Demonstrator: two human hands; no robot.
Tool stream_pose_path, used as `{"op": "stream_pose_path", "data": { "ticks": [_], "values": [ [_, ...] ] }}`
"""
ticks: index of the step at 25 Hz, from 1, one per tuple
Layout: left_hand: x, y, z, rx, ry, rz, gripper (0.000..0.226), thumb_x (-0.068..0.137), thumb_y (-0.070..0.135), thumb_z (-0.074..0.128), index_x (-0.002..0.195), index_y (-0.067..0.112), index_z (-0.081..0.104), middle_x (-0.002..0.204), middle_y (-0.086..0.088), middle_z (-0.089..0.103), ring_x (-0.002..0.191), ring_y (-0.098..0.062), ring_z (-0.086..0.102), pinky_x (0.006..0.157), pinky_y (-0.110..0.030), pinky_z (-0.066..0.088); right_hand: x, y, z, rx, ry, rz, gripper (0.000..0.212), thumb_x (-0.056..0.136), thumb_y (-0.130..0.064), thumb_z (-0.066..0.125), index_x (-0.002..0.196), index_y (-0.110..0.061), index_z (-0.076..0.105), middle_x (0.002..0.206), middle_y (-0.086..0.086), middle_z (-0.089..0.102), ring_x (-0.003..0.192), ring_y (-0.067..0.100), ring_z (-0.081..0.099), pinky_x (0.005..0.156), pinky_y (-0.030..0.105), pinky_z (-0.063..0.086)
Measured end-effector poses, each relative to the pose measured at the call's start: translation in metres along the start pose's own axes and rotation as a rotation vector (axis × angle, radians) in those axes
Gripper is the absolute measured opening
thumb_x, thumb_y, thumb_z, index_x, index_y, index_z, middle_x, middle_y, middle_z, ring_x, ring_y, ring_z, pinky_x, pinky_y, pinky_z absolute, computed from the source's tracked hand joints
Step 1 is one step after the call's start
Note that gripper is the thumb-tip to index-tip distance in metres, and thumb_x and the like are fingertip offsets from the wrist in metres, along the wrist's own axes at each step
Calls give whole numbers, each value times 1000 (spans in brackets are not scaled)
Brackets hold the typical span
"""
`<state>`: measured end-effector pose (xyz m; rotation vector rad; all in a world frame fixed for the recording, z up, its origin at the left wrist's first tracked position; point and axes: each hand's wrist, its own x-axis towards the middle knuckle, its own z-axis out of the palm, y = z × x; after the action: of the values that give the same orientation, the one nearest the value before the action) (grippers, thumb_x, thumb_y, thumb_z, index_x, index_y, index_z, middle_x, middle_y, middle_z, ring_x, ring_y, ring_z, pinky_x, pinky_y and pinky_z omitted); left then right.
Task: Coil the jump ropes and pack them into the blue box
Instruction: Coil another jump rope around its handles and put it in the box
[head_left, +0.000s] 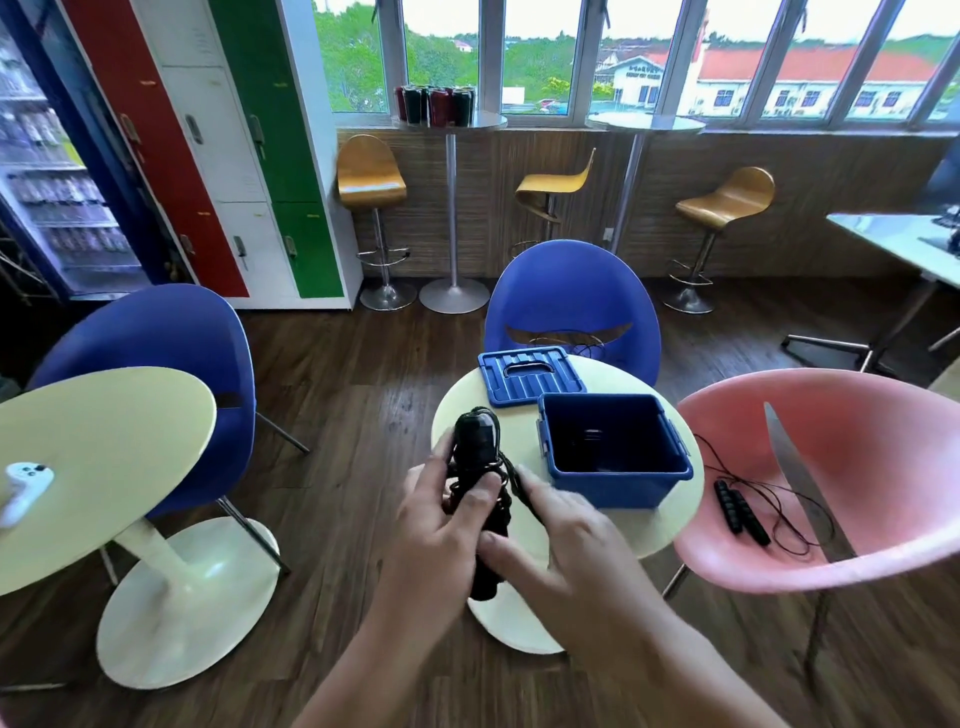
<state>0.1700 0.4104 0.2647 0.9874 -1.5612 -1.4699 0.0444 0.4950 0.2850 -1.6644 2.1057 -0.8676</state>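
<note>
Now I see the left hand (441, 514) clenched around the black jump rope (477, 446), thumb across its 2 handles, just left of the open blue box (623, 489). The right hand (569, 543) is blurred; its fingers (535, 486) lie over the cord, but I cannot tell if they grasp it.

Lid (530, 375) behind box (618, 486) on table (456, 410); rope (737, 512) on chair (883, 467), R.

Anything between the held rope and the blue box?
Nothing visible. The left hand grips the jump rope just left of the blue box, which is open on top; its lid lies behind it.
</note>
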Motion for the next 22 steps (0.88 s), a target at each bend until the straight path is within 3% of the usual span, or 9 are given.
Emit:
{"op": "stream_pose_path", "data": {
  "ticks": [2, 5, 8, 9, 11, 15, 18, 20, 22],
  "values": [
    [5, 1, -6, -67, -64, -19, 40, 94, 54, 60, 134, 50, 63, 127, 10, 63, 113, -4, 69, 99, -32, 54, 2, 1, 5, 219, -34, 31, 55, 82, -58, 65, 134, -43, 54, 113, -23, 68, 108, -4, 61, 89, 21, 49],
    [14, -2, -15, -66, -93, 41, 32, 98, 31, 70, 127, 45, 72, 119, 2, 69, 100, -19, 73, 84, -41, 62, 6, 9, 9, 774, -22, 134, 17, 88, -13, 73, 100, -25, 74, 90, 8, 76, 83, 20, 72, 69, 29, 57],
    [25, -12, -23, 42, -184, 28, 63, 79, 58, 70, 138, 36, 64, 122, 9, 71, 101, -12, 71, 83, -37, 61, 8, 12, 12, 1096, -34, 200, 20, 86, -10, 66, 103, -7, 74, 91, 23, 73, 79, 32, 72, 62, 33, 58],
    [28, -15, -24, -21, -263, -27, 69, 79, 60, 70, 139, 26, 64, 124, 4, 73, 107, -14, 72, 88, -38, 60, 9, 12, 13, 1127, -38, 207, 24, 86, -14, 66, 107, -6, 75, 95, 22, 74, 82, 32, 73, 64, 34, 58],
    [34, -19, -23, -174, -405, -114, 51, 90, 46, 68, 126, 11, 72, 117, -11, 78, 109, -23, 74, 92, -38, 58, 13, 16, 14, 1078, -17, 214, 28, 87, -20, 67, 110, -7, 76, 98, 20, 76, 87, 32, 74, 69, 38, 58],
    [46, -31, -15, -228, -412, -102, 31, 94, 31, 65, 113, 11, 79, 108, -18, 80, 100, -27, 76, 86, -36, 60, 21, 32, 16, 950, 117, 243, 28, 85, -23, 76, 107, -6, 76, 99, 27, 74, 86, 45, 73, 73, 59, 59],
    [54, -43, 2, -264, -402, -132, 23, 91, 26, 76, 109, 13, 81, 102, -26, 78, 88, -33, 74, 74, -38, 61, 23, 47, 12, 965, 155, 262, 20, 89, -13, 76, 107, -4, 76, 91, 35, 72, 76, 61, 66, 66, 59, 55],
    [61, -58, 19, -281, -375, -223, 30, 82, 24, 79, 109, 10, 81, 102, -24, 79, 93, -34, 77, 73, -42, 63, 26, 68, 10, 933, 180, 301, 20, 88, -14, 77, 107, -9, 77, 93, 28, 76, 80, 57, 68, 69, 55, 56],
    [69, -78, 41, -272, -367, -341, 41, 76, 26, 79, 111, 6, 78, 104, -20, 80, 98, -34, 78, 76, -47, 64, 30, 99, 12, 898, 187, 345, 24, 84, -17, 77, 108, -13, 78, 101, 14, 79, 95, 38, 75, 86, 48, 59]
  ]
}}
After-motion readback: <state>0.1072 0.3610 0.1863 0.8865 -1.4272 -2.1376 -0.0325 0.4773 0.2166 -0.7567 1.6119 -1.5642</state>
